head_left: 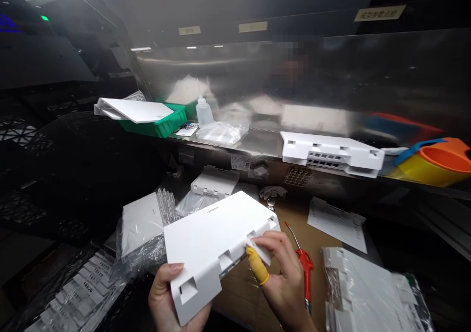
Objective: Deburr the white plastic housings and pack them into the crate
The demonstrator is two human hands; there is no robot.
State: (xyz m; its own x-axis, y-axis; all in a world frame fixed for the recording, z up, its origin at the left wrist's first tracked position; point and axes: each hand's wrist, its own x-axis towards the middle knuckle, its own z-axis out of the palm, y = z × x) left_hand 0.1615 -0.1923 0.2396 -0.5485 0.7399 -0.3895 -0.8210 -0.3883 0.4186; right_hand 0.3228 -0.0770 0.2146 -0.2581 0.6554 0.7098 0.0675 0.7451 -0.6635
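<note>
A white plastic cover (209,234) with small dark lettering and several square notches along its near edge is held up at the lower middle, tilted. My left hand (172,295) grips its lower left corner, thumb on top and fingers underneath. On the right part of the notched edge, my right hand (281,273) has its fingers and thumb pressed together; its thumb wears a yellow finger cot (257,266). Whether a small item sits between those fingertips is hard to tell. A red air gun (306,273) lies just right of my right hand.
Wrapped white covers lie at the left (142,221) and right (371,288). The metal shelf (261,143) bears a green bin (165,125), a clear bottle (203,112), another white cover (331,150) and a yellow-orange container (437,163). A flat white panel (336,221) lies behind the air gun.
</note>
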